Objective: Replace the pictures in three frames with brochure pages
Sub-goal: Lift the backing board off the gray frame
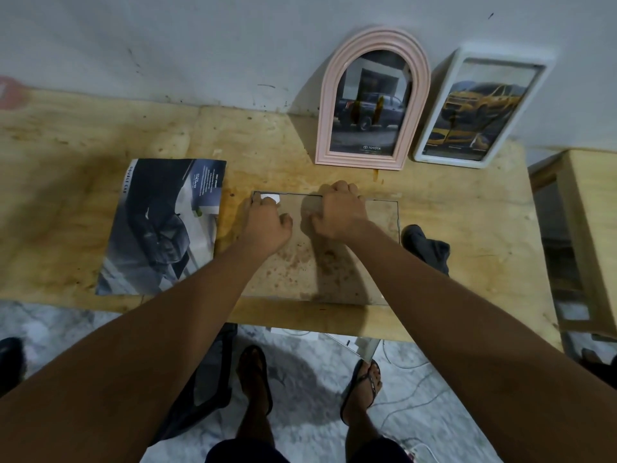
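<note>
A clear glass pane [384, 248] lies flat on the wooden table [467, 228] in front of me. My left hand [267, 225] rests on its far left corner, fingers curled beside a small white sticker [271, 198]. My right hand [337, 212] grips the pane's far edge near the middle. A car brochure [160, 225] lies to the left of the pane. A pink arched frame [372, 98] with a dark car page and a white rectangular frame [480, 108] with a yellow car page lean against the wall.
A dark cloth [427, 248] lies at the pane's right side. A wooden stand [581, 235] is to the right of the table. Below the table edge are my sandalled feet, a dark chair part [203, 389] and white cables on the floor.
</note>
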